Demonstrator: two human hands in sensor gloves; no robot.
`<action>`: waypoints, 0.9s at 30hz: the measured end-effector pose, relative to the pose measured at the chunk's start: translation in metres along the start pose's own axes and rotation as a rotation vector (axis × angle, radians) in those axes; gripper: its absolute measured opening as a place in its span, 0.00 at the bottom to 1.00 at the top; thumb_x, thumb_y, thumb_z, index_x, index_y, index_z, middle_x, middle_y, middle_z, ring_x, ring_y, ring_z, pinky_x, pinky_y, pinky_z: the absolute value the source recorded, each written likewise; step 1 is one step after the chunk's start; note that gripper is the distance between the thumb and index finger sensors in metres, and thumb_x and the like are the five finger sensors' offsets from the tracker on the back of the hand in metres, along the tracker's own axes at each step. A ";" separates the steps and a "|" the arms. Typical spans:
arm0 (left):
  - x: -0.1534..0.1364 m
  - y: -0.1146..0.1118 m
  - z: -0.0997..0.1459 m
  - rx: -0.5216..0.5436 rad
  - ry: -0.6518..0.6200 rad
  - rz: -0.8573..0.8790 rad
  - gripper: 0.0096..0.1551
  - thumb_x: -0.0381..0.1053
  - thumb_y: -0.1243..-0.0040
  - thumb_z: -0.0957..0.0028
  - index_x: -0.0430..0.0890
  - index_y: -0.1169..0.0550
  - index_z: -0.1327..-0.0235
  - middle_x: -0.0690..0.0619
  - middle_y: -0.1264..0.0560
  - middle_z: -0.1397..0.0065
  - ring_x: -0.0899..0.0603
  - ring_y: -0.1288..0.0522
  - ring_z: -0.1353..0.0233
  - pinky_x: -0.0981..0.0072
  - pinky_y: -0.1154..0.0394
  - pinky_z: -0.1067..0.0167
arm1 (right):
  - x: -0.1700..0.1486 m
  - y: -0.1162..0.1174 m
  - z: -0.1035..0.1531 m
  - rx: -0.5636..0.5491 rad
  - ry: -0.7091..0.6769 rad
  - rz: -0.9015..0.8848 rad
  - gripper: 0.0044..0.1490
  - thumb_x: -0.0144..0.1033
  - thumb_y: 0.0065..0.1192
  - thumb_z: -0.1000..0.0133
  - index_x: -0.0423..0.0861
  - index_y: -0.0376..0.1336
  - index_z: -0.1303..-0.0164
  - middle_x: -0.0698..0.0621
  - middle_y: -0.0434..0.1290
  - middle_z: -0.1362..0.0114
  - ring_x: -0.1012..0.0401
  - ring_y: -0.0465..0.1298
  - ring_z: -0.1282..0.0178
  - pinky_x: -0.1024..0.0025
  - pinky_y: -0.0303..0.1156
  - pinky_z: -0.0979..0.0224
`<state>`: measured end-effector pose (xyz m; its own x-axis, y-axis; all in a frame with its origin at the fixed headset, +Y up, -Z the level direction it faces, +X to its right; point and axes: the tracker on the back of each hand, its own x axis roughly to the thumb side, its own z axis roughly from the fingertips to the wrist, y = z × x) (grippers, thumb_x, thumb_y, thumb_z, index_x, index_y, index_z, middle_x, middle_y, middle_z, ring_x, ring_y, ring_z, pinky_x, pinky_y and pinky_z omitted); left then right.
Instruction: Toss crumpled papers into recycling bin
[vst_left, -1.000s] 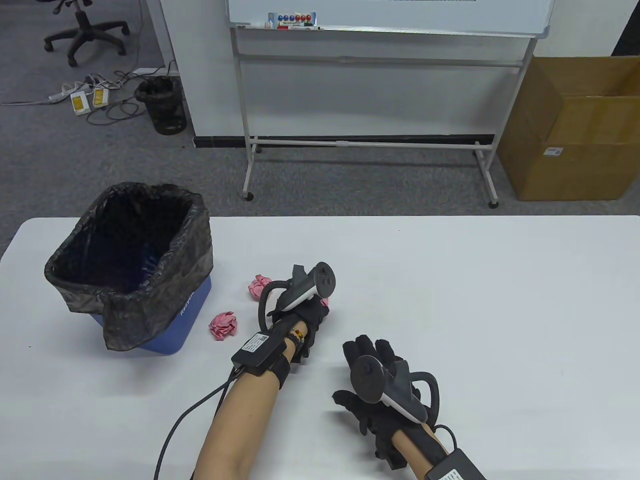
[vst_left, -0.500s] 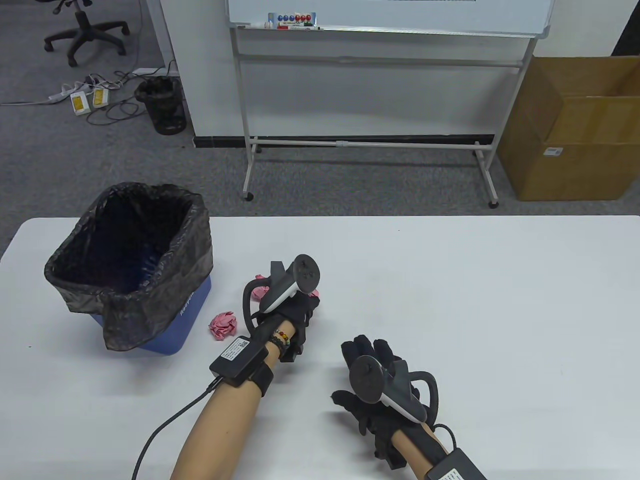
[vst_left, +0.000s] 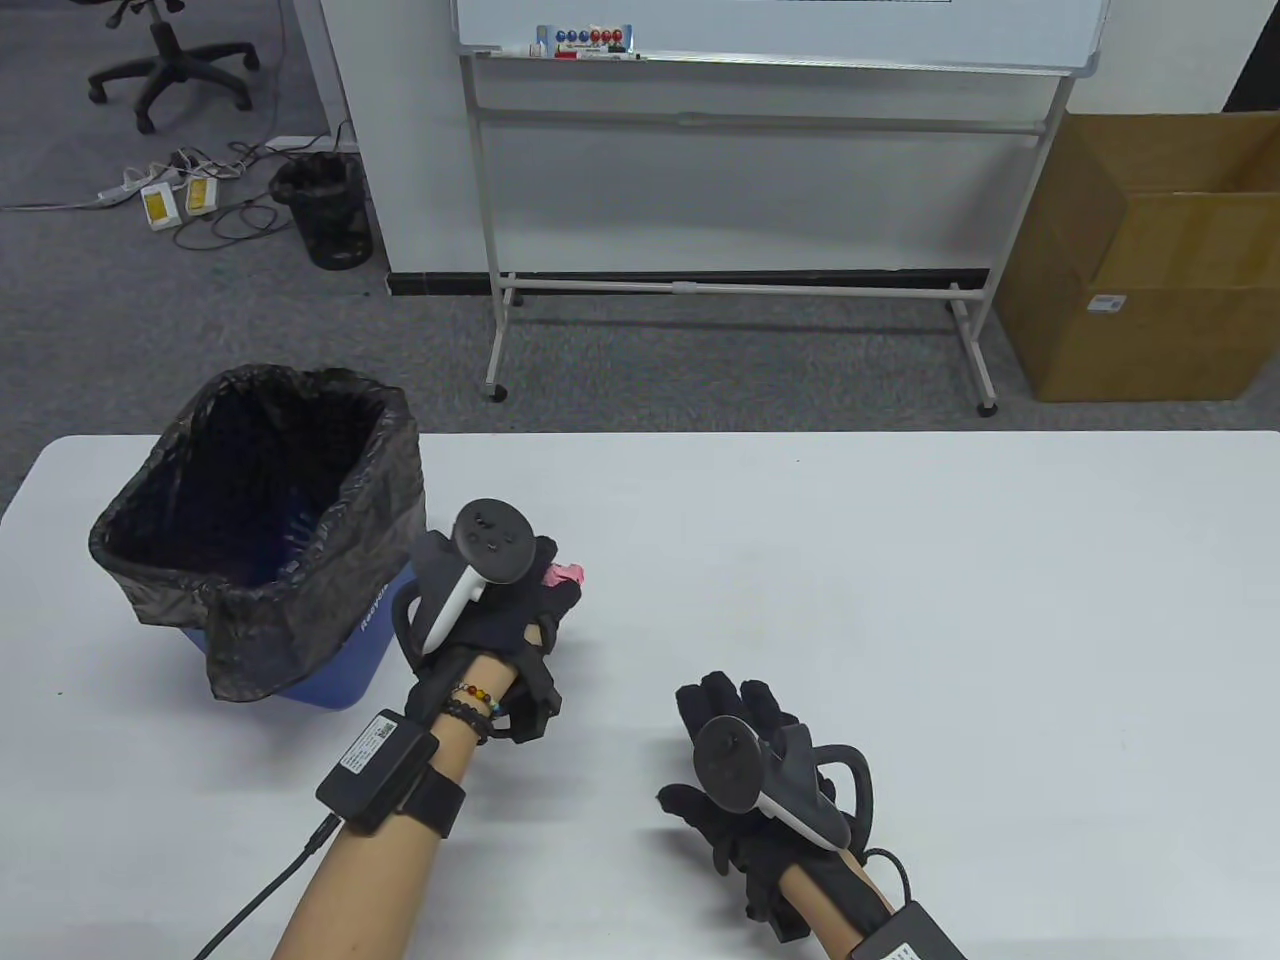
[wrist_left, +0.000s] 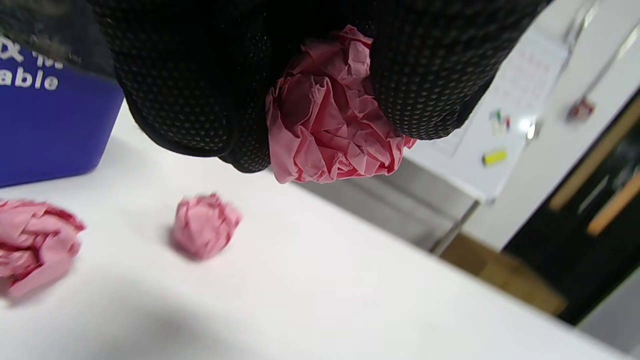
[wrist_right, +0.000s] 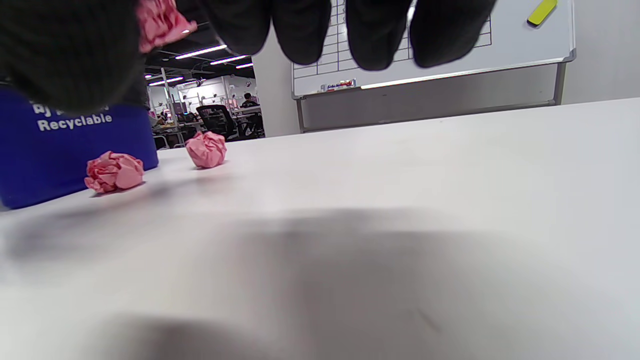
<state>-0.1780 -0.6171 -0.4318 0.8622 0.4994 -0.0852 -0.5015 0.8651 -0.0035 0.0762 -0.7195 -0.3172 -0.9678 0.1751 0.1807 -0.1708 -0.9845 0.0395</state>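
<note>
My left hand (vst_left: 545, 590) grips a pink crumpled paper ball (vst_left: 566, 573) and holds it above the table, just right of the recycling bin (vst_left: 300, 650). In the left wrist view the ball (wrist_left: 330, 130) sits between my gloved fingers (wrist_left: 200, 100). Two more pink balls lie on the table below, one near (wrist_left: 35, 245) and one farther (wrist_left: 205, 225). They also show in the right wrist view (wrist_right: 114, 171) (wrist_right: 206, 148); my left hand hides them in the table view. My right hand (vst_left: 735, 705) rests open and empty on the table.
The blue bin has a black bag lining (vst_left: 250, 480) and stands at the table's left end (vst_left: 60, 700). Beyond the table's far edge are a whiteboard stand (vst_left: 740, 285) and a cardboard box (vst_left: 1150, 260) on the floor.
My left hand has moved left toward the bin with a pink ball in its grip, and now covers the two other balls. The right hand has barely moved.
</note>
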 end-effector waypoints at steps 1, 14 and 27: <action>-0.002 0.010 0.002 0.022 -0.007 0.045 0.38 0.56 0.30 0.52 0.44 0.26 0.28 0.36 0.22 0.28 0.38 0.13 0.36 0.54 0.13 0.43 | 0.001 0.000 0.000 0.000 -0.002 0.001 0.61 0.67 0.65 0.62 0.58 0.47 0.19 0.54 0.52 0.12 0.45 0.55 0.11 0.44 0.58 0.19; -0.016 0.119 0.022 0.489 0.010 0.157 0.38 0.56 0.28 0.53 0.48 0.26 0.29 0.40 0.23 0.26 0.39 0.14 0.33 0.55 0.12 0.42 | 0.003 -0.002 0.002 -0.023 -0.006 0.010 0.60 0.67 0.65 0.62 0.59 0.47 0.19 0.54 0.51 0.12 0.45 0.56 0.11 0.44 0.59 0.19; -0.045 0.147 0.020 0.465 0.317 -0.382 0.56 0.67 0.36 0.50 0.46 0.47 0.16 0.36 0.52 0.11 0.18 0.47 0.18 0.23 0.41 0.29 | 0.003 -0.003 0.002 -0.009 -0.005 0.015 0.60 0.67 0.65 0.62 0.59 0.47 0.19 0.54 0.51 0.12 0.45 0.55 0.11 0.44 0.58 0.18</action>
<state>-0.2890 -0.5115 -0.4085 0.8743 0.1785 -0.4514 -0.0214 0.9432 0.3316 0.0740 -0.7157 -0.3145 -0.9692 0.1607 0.1864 -0.1583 -0.9870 0.0279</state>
